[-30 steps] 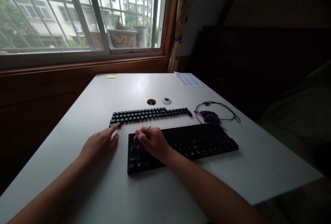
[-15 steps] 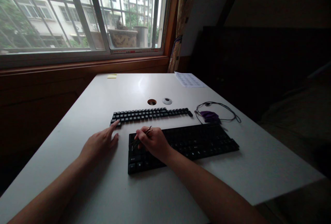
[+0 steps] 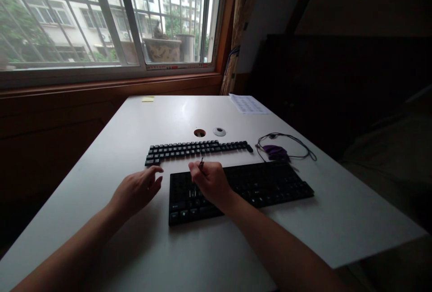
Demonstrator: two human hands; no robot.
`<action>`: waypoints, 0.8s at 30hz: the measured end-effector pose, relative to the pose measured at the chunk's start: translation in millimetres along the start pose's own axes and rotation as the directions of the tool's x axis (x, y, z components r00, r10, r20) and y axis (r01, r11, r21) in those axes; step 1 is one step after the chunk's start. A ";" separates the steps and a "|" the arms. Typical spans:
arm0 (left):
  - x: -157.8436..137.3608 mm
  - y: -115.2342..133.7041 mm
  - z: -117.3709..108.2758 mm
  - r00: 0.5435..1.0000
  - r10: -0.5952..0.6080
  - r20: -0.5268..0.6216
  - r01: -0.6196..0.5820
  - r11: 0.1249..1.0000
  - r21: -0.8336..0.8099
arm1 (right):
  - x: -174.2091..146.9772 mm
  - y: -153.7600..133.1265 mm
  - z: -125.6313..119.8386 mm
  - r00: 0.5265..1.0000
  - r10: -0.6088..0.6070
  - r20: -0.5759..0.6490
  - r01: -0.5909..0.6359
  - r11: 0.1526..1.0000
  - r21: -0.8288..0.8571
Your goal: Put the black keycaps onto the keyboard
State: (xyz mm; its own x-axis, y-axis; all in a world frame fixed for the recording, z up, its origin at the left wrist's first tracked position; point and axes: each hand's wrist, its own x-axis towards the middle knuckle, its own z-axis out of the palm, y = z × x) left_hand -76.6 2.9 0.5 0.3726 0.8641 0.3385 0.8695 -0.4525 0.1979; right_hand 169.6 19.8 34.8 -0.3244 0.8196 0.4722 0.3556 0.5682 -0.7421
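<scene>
A black keyboard [image 3: 270, 184] lies on the white table, with bare rows where keycaps are off and some keycaps still on along its near side. My right hand [image 3: 212, 181] is closed around a wire keycap puller [image 3: 201, 164], whose thin prongs point down at the left part of the keyboard. Beyond it, loose black keycaps [image 3: 184, 150] stand in rows on the table. My left hand [image 3: 138, 190] hovers left of the keyboard, just below the left end of those rows. Its fingers are loosely bent and apart, with nothing seen in them.
A coiled black cable [image 3: 300, 138] and a purple cloth-like item [image 3: 276, 151] lie at the right. Behind the keycaps are a round table hole [image 3: 200, 133] and its grey cover [image 3: 219, 132]. Printed paper [image 3: 249, 104] and a yellow note [image 3: 147, 99] lie at the far edge.
My left hand has drawn back from the keycap at the left end of the rows. My right hand has shifted right over the keyboard with the keycap puller.
</scene>
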 end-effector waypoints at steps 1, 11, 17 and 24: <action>-0.8 0.7 0.3 1.000 0.029 -0.002 -0.029 0.999 -0.014 | 0.2 0.5 -0.4 1.000 -0.013 0.018 0.013 1.000 -0.021; -4.6 5.1 7.5 0.961 0.252 0.115 -0.242 0.966 -0.094 | -1.2 8.0 7.6 0.976 -0.147 0.163 0.174 0.970 -0.167; -5.5 3.6 9.6 0.944 0.304 0.126 -0.289 0.950 -0.121 | 1.1 13.5 6.9 0.982 -0.096 0.161 0.117 0.985 -0.125; -5.2 3.8 8.2 0.942 0.312 0.124 -0.296 0.946 -0.132 | 4.3 23.4 6.9 0.987 0.034 0.155 -0.033 0.999 -0.008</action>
State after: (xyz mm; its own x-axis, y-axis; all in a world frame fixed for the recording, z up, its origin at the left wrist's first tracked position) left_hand -72.6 -1.4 -8.1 0.6625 0.7000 0.2665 0.6697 -0.7130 0.2080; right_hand 170.5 36.1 16.2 -0.4443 0.8171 0.3675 0.3727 0.5416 -0.7535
